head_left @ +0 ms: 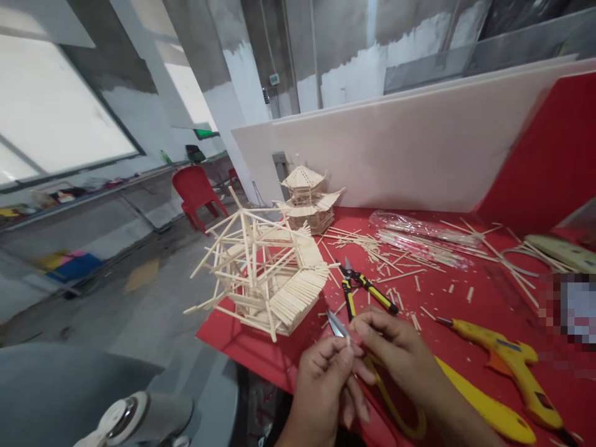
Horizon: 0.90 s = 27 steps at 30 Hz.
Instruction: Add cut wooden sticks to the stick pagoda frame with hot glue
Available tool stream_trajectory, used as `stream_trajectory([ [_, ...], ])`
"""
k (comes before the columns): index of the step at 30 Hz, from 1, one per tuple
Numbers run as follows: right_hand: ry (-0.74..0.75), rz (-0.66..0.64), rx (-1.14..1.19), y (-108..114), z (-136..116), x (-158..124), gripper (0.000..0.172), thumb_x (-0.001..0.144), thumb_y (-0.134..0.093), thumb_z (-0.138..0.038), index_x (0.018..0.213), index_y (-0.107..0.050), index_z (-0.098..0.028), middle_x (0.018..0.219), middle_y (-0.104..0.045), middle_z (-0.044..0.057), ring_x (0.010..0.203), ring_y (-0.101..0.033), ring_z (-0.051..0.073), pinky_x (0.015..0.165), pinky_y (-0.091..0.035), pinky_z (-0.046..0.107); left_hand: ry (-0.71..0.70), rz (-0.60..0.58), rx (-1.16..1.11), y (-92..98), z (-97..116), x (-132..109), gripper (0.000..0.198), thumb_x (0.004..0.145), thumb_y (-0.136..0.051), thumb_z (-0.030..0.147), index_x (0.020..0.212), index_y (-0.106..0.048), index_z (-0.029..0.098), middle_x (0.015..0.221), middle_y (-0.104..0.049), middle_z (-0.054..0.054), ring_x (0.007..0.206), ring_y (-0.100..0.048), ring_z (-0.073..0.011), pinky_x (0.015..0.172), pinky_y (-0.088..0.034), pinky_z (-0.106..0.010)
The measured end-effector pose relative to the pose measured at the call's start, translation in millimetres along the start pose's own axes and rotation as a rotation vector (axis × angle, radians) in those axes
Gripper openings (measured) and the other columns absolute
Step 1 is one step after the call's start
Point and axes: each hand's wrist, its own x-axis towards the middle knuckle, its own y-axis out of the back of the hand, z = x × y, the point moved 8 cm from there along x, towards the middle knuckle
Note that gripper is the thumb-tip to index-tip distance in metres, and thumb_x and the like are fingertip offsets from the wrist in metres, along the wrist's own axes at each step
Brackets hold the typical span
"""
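Note:
My left hand (323,379) pinches a short wooden stick (348,341) between thumb and forefinger. Close beside it, my right hand (391,347) has thumb and fingertips pressed together; what they hold, if anything, is hidden. Silver blades of scissors (337,324) poke out beyond my fingers, partly covered by them. In front of my hands stands a half-open wooden stick pavilion model (298,298), part of its roof covered with sticks laid side by side. Yellow-and-black pliers (367,292) lie just past my right hand.
A yellow glue gun (507,354) and a yellow-handled tool (488,400) lie at right. Loose sticks and a plastic bag of sticks (419,239) cover the red table's far side. A smaller tiered pagoda (307,202) stands behind. A bottle (149,416) is at lower left.

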Motion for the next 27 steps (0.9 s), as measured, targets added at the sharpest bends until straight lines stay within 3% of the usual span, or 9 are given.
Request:
stream_trajectory([
  [3, 0.0, 0.092, 0.027, 3.6, -1.4, -3.4, 0.034, 0.092, -0.055, -0.048, 0.076, -0.064, -0.018, 0.07, -0.06, 0.0, 0.064, -0.057, 0.013, 0.06, -0.046, 0.024, -0.022, 0.083, -0.081, 4.8, 3.8, -3.1, 0.038, 0.071, -0.079, 0.048, 0.087, -0.06, 0.018, 0.066, -0.073, -0.002, 0.03, -0.055, -0.0086, 0.026, -0.026, -0.014],
  [8, 0.237, 0.092, -0.247, 4.3, -26.8, -18.3, 0.016, 0.092, -0.058, -0.032, 0.09, -0.07, -0.022, 0.079, -0.064, 0.001, 0.069, -0.06, 0.013, 0.06, -0.047, 0.023, -0.035, 0.168, -0.154, 8.1, 9.8, -1.6, 0.03, 0.073, -0.081, 0.038, 0.082, -0.062, 0.017, 0.048, -0.058, 0.006, 0.032, -0.043, -0.0029, 0.033, -0.026, -0.012],
  [12, 0.494, 0.184, -0.467, 2.7, -45.1, -31.8, 0.01, 0.088, -0.062, -0.022, 0.097, -0.067, -0.023, 0.083, -0.067, 0.003, 0.078, -0.063, 0.016, 0.069, -0.051, 0.027, 0.077, 0.156, -0.289, 3.2, 1.6, 3.8, 0.034, 0.065, -0.087, 0.036, 0.069, -0.06, 0.014, 0.044, -0.046, 0.009, 0.033, -0.03, 0.0005, 0.034, -0.019, -0.012],
  [15, 0.578, 0.256, -0.568, 0.2, -46.8, -35.6, 0.009, 0.088, -0.064, -0.02, 0.096, -0.066, -0.022, 0.084, -0.068, 0.003, 0.079, -0.064, 0.016, 0.072, -0.051, 0.029, 0.163, 0.192, -0.399, 2.3, -5.2, 4.8, 0.039, 0.057, -0.092, 0.032, 0.073, -0.062, 0.014, 0.05, -0.05, 0.009, 0.036, -0.034, 0.0005, 0.034, -0.021, -0.012],
  [19, 0.68, 0.232, -0.677, -8.0, -49.1, -38.6, 0.017, 0.091, -0.056, -0.013, 0.102, -0.068, -0.019, 0.085, -0.068, 0.006, 0.076, -0.062, 0.016, 0.067, -0.05, 0.028, 0.241, 0.215, -0.492, 2.5, -10.9, 1.5, 0.041, 0.052, -0.094, 0.027, 0.074, -0.061, 0.014, 0.054, -0.052, 0.008, 0.037, -0.037, 0.0004, 0.033, -0.022, -0.011],
  [23, 0.771, 0.185, -0.753, -17.2, -51.5, -43.5, 0.026, 0.091, -0.053, -0.011, 0.113, -0.066, -0.017, 0.086, -0.068, 0.007, 0.073, -0.06, 0.016, 0.063, -0.049, 0.029, 0.157, 0.197, -0.48, 7.8, -4.6, -2.1, 0.038, 0.055, -0.092, 0.028, 0.069, -0.06, 0.013, 0.056, -0.055, 0.006, 0.038, -0.037, 0.0009, 0.033, -0.021, -0.011],
  [27, 0.841, 0.191, -0.739, -29.3, -53.5, -47.2, 0.021, 0.088, -0.056, -0.01, 0.106, -0.065, -0.014, 0.082, -0.069, 0.008, 0.069, -0.06, 0.017, 0.061, -0.049, 0.031, 0.085, 0.192, -0.423, 17.6, -0.8, -5.9, 0.039, 0.058, -0.09, 0.037, 0.061, -0.059, 0.014, 0.043, -0.046, 0.008, 0.035, -0.032, -0.0004, 0.033, -0.021, -0.012],
])
